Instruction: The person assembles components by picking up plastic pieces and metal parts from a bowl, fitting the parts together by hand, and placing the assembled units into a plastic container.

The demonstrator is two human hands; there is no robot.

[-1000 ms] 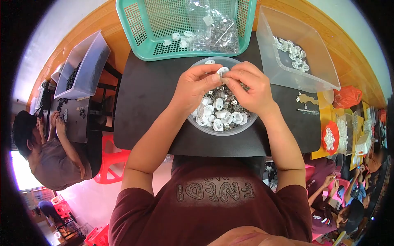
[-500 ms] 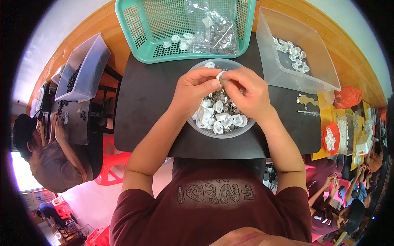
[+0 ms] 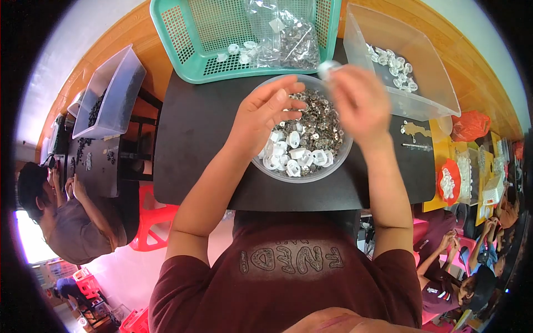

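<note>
A round clear bowl (image 3: 302, 176) holds many small metal pieces (image 3: 319, 119) with several white plastic parts (image 3: 294, 140) heaped at its lower left. Over the bowl's left side is my left hand (image 3: 266, 114), its fingers apart and nothing visible between them. My right hand (image 3: 361, 102), blurred by motion, is past the bowl's upper right edge. Its fingers pinch a blurred white part (image 3: 328, 69) close to the front rim of the green basket (image 3: 255, 72).
The basket holds a clear bag (image 3: 297, 44) of metal pieces and several white parts. At the right stands a clear bin (image 3: 411, 105) with white parts. A red dish (image 3: 448, 180) lies farther right. Co-workers sit at left (image 3: 83, 222) and lower right (image 3: 436, 294).
My hands have come apart. The right hand has moved up and right with the white part. My left hand has opened its fingers, uncovering more of the metal pieces.
</note>
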